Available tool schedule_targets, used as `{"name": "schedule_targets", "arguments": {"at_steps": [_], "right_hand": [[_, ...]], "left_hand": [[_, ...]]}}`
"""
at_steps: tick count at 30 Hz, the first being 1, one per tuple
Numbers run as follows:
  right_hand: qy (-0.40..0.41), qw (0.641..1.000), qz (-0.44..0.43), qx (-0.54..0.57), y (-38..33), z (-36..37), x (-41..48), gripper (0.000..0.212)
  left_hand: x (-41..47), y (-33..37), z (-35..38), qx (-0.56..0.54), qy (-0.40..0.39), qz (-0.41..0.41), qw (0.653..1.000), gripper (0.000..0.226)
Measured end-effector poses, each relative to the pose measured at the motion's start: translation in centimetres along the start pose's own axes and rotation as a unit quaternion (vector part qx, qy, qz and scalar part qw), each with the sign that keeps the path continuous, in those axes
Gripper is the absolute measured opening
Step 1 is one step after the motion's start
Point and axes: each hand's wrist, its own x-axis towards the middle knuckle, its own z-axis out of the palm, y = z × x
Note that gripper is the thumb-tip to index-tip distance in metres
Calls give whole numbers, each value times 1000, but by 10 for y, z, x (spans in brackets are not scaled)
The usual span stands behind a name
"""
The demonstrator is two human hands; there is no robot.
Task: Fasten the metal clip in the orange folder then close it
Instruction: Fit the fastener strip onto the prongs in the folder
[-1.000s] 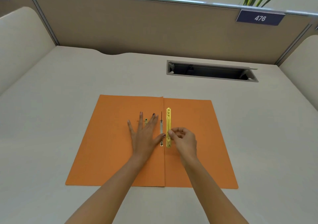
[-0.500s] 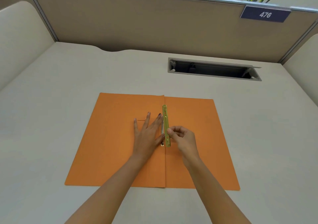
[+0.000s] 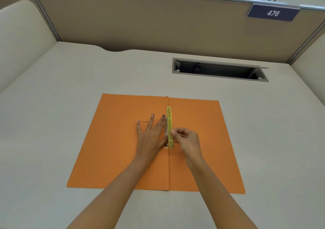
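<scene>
An orange folder (image 3: pixel 114 149) lies open and flat on the desk, its spine fold running down the middle. A long brass clip bar (image 3: pixel 169 121) lies along the fold, just right of it. My right hand (image 3: pixel 186 140) pinches the bar near its lower end between thumb and fingertips. My left hand (image 3: pixel 151 137) rests flat on the left flap, fingers spread, pressing beside the fold. A thin silver prong (image 3: pixel 166 135) of the fastener shows between my left fingers and the bar.
A beige desk (image 3: pixel 52 114) carries the folder. A recessed cable slot (image 3: pixel 219 70) with an open lid sits behind it to the right. Partition walls close the back and sides, with a number plate 476 (image 3: pixel 272 13) and plant leaves at the top right.
My right hand has slid the brass bar leftward, closer to the fold and the silver prong. My left hand has shifted slightly right and stays flat on the left flap.
</scene>
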Motion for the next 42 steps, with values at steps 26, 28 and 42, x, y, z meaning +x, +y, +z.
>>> {"name": "schedule_targets", "arguments": {"at_steps": [26,28,42], "right_hand": [[20,987,44,-151,-3,-5,0,11],[19,987,49,-152,-2,-6,0,8],[-41,995,96,-3,-12,-12,-6,7]], "left_hand": [[-18,-15,-19,-368,-10,-67,928,21],[-25,-17,-22,-390,-13,-74,918,17],[-28,-4,-23,-342,4,-95,935,9]]}}
